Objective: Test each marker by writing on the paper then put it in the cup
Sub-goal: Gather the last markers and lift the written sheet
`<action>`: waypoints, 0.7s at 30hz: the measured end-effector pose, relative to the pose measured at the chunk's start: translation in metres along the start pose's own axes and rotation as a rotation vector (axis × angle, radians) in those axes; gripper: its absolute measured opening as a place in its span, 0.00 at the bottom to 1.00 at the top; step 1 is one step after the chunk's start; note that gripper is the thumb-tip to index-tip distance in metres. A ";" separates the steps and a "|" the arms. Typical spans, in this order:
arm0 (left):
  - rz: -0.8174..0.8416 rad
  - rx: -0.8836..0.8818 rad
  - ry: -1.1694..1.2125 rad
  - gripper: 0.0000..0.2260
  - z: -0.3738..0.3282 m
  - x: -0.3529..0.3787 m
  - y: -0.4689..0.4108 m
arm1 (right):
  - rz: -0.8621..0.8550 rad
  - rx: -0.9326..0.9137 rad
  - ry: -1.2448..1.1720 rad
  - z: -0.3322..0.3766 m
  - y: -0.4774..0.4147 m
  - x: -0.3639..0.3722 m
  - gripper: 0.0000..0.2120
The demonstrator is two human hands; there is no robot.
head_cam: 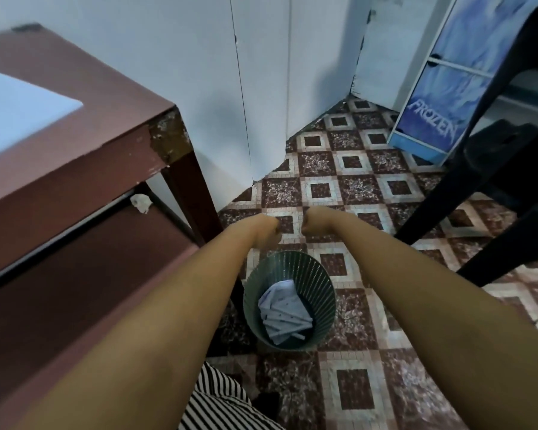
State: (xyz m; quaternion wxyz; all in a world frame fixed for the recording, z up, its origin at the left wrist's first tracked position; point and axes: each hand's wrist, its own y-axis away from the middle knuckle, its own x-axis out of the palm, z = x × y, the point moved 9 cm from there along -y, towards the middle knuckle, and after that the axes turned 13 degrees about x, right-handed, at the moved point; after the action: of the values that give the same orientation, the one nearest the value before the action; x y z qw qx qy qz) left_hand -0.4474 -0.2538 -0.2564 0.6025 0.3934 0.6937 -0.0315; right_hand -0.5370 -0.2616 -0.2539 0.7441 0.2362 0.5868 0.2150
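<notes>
**STATUS: BOTH GRIPS OVER WASTE BIN, MARKERS AND CUP OUT OF VIEW**

**Task items.** The only task item in view is the paper (16, 119). It lies flat on the table (84, 169) at 10 o'clock, and its visible part is white and unmarked. No marker and no cup appears anywhere in the view, so their location cannot be stated.

**Grips.** The left grip (266, 228) and right grip (312, 226) sit side by side near frame centre, apart from each other and well away from the paper. Both wrists bend downward, which hides the fingers. Whether either grip is open, closed or holding something cannot be told.

**Surroundings.**
- A ribbed waste bin (323, 280) stands on the tiled floor (351, 389) at 6 o'clock from the grips. It holds folded white sheets (284, 315) bearing small dark marks.
- A crumpled wad (141, 202) sits under the table edge at 9 o'clock.
- A blue drawer unit (432, 125) stands at 2 o'clock and a black chair (479, 169) at 3 o'clock.
- A striped garment (218, 398) shows at the bottom edge.

**Progress assessment.** The number of markers tested cannot be determined. The marked sheets in the bin suggest used test paper, but this is an inference. No test-and-deposit cycle is in hand here. Testing can only go on once the grips are back at the table.
</notes>
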 end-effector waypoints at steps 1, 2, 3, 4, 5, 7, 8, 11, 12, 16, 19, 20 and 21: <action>-0.032 -0.003 -0.005 0.13 -0.001 -0.008 0.000 | -0.007 -0.013 -0.023 0.003 0.005 -0.010 0.12; -0.059 -0.014 -0.013 0.13 0.000 -0.014 -0.001 | -0.013 -0.015 -0.022 0.005 0.009 -0.017 0.11; -0.083 -0.026 -0.027 0.13 -0.001 -0.023 -0.001 | -0.031 -0.016 -0.009 0.006 0.012 -0.027 0.10; -0.095 -0.041 -0.040 0.13 -0.002 -0.030 -0.001 | -0.054 -0.013 0.014 0.008 0.013 -0.037 0.08; -0.102 -0.054 -0.050 0.13 -0.004 -0.037 -0.001 | -0.071 -0.005 0.031 0.009 0.013 -0.046 0.08; -0.128 -0.059 -0.075 0.13 -0.007 -0.056 0.002 | -0.126 -0.015 0.070 0.015 0.015 -0.067 0.09; -0.146 -0.058 -0.096 0.13 -0.009 -0.068 0.005 | -0.164 -0.022 0.094 0.018 0.017 -0.080 0.09; -0.188 -0.056 -0.156 0.15 -0.012 -0.106 0.012 | -0.255 -0.025 0.107 0.023 0.027 -0.116 0.12; -0.204 -0.061 -0.172 0.16 -0.013 -0.118 0.015 | -0.273 -0.022 0.107 0.025 0.033 -0.126 0.11; -0.305 -0.057 -0.220 0.17 -0.021 -0.181 0.032 | -0.360 -0.026 0.116 0.034 0.058 -0.178 0.09; -0.377 -0.062 -0.248 0.17 -0.028 -0.222 0.052 | -0.436 -0.043 0.098 0.039 0.073 -0.213 0.12; -0.397 -0.067 -0.251 0.17 -0.029 -0.234 0.058 | -0.455 -0.048 0.083 0.041 0.079 -0.223 0.14; -0.422 -0.072 -0.257 0.17 -0.029 -0.247 0.067 | -0.478 -0.058 0.069 0.046 0.087 -0.234 0.14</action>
State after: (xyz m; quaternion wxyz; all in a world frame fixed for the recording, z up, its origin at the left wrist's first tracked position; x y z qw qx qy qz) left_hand -0.4407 -0.3182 -0.0077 0.6794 0.2108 0.6789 -0.1818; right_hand -0.5471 -0.3368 -0.0120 0.7597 0.0617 0.6448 0.0575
